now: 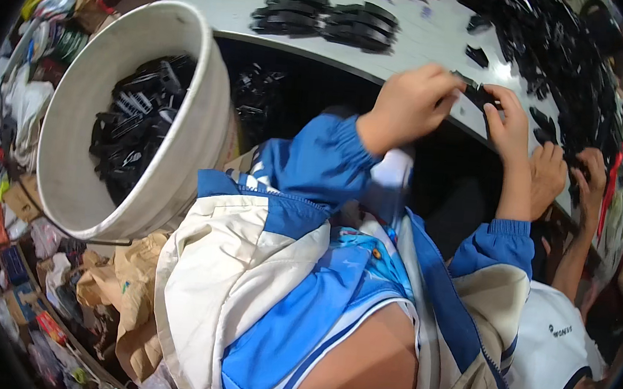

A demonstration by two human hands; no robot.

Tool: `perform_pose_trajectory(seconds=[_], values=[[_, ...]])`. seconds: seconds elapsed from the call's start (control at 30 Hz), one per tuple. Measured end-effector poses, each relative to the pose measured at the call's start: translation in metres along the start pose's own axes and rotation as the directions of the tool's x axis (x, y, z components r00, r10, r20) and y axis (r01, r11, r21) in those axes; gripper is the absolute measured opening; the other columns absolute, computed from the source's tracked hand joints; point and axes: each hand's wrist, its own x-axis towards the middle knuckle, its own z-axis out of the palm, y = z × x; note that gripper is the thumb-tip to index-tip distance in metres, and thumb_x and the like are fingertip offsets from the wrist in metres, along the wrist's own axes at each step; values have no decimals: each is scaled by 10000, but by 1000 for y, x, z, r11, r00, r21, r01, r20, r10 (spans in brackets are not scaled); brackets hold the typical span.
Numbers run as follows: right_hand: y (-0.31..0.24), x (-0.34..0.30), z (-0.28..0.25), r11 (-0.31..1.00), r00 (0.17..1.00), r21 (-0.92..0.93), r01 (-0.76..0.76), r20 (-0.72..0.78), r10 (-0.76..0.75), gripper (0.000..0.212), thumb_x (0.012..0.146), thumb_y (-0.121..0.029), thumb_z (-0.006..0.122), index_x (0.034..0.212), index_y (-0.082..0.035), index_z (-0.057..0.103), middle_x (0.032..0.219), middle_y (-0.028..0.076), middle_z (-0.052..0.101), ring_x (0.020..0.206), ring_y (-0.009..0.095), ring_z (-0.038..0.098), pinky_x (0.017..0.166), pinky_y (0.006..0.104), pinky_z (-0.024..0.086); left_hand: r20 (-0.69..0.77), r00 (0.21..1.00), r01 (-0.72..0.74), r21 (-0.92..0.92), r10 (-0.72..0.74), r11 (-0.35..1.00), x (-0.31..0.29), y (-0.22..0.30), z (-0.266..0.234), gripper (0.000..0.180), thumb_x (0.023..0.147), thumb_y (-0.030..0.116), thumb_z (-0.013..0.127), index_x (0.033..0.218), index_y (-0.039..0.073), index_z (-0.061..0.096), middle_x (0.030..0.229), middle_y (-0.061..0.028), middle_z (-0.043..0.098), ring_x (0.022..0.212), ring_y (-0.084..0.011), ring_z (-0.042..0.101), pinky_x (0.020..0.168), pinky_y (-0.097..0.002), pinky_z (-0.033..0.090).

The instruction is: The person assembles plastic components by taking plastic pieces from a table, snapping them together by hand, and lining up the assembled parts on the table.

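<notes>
Over the near edge of the white table, my right hand point(508, 126) grips a small black plastic part point(476, 95) between thumb and fingers. My left hand point(414, 106) is closed in a pinch at the left end of that part. It is slightly blurred, and what its fingertips hold is too small to make out. Just beyond on the table lies a loose black piece point(477, 56). Two neat stacks of curved black parts, a left stack point(290, 13) and a right stack point(361, 27), stand farther left.
A large white bucket point(218, 112) of black parts stands at my left. A heap of black parts point(536, 36) covers the table's right side. Close to my right are another person's hands point(547, 182). Brown paper point(133, 283) and bags lie at lower left.
</notes>
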Motion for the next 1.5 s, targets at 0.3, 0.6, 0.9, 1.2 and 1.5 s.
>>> perform_pose_trajectory(seconds=[0.3, 0.6, 0.9, 1.2, 1.5], values=[[-18, 62, 53, 989, 992, -88, 118, -32, -121, 224, 641, -40, 423, 855, -29, 489, 827, 96, 505, 776, 200, 490, 654, 254, 377, 605, 723, 631, -383, -333, 675, -63, 10, -86, 431, 537, -4, 412, 968, 15, 413, 879, -42, 383, 835, -114, 341, 722, -206, 284], [-22, 77, 62, 991, 993, -106, 83, -74, -91, 254, 616, -59, 428, 861, -44, 493, 860, 104, 502, 779, 250, 482, 680, 297, 378, 422, 788, 614, -589, -449, 526, -75, 2, -101, 217, 575, -7, 593, 759, 25, 482, 792, -18, 411, 749, -96, 413, 681, -209, 333], [-103, -11, 48, 806, 1000, 592, -9, -11, 19, 261, 676, -228, 559, 872, -61, 518, 746, 30, 474, 611, 70, 429, 524, 186, 353, 171, 841, 363, -882, -514, 300, -24, 5, -43, 224, 603, 38, 610, 775, 19, 469, 735, -24, 484, 667, -71, 452, 578, -192, 387], [-40, -27, 0, 692, 861, 721, -46, -323, 393, 240, 657, -26, 564, 880, 32, 495, 692, 26, 499, 578, 66, 443, 519, 165, 359, 269, 951, 56, 340, -154, 939, 76, 12, 10, 208, 660, 188, 509, 794, 32, 479, 701, -131, 508, 671, -314, 474, 588, -346, 390], [5, -11, -3, 811, 835, 272, -517, -46, 548, 174, 646, -60, 506, 807, -13, 554, 719, 57, 536, 637, 114, 486, 589, 215, 379, 684, 662, -271, 598, -305, 754, 171, -60, 91, 215, 613, 181, 533, 739, 13, 487, 665, -156, 516, 635, -285, 506, 568, -324, 398]])
